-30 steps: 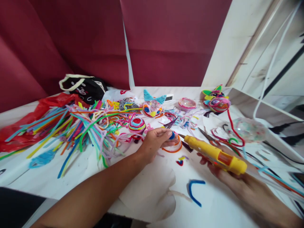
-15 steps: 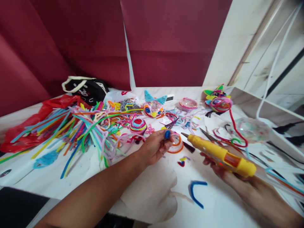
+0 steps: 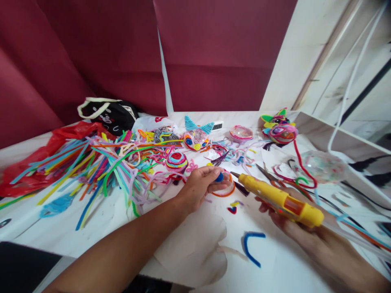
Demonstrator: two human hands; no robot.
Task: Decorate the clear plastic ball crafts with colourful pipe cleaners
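Between the fingertips of my left hand (image 3: 200, 187) is a small blue coil of pipe cleaner (image 3: 220, 177). My right hand (image 3: 293, 228) grips a yellow hot glue gun (image 3: 281, 200), its dark nozzle pointing left, a short gap from the coil. Partly behind my left fingers stands a clear bowl with an orange pipe-cleaner rim (image 3: 230, 191). A bent blue pipe cleaner (image 3: 249, 249) lies on the white table nearer to me. Small red, blue and yellow bits (image 3: 232, 209) lie between my hands.
A big heap of coloured pipe cleaners (image 3: 113, 162) spreads over the left side on a red plastic bag (image 3: 18, 175). Scissors (image 3: 267, 176) lie beyond the glue gun. Decorated figures, one with blue ears (image 3: 197, 138), stand at the back. A white cable (image 3: 346, 93) hangs at right.
My left hand has turned and shifted slightly right and down with the blue coil. The glue gun has moved a little left, so its nozzle is nearer the coil.
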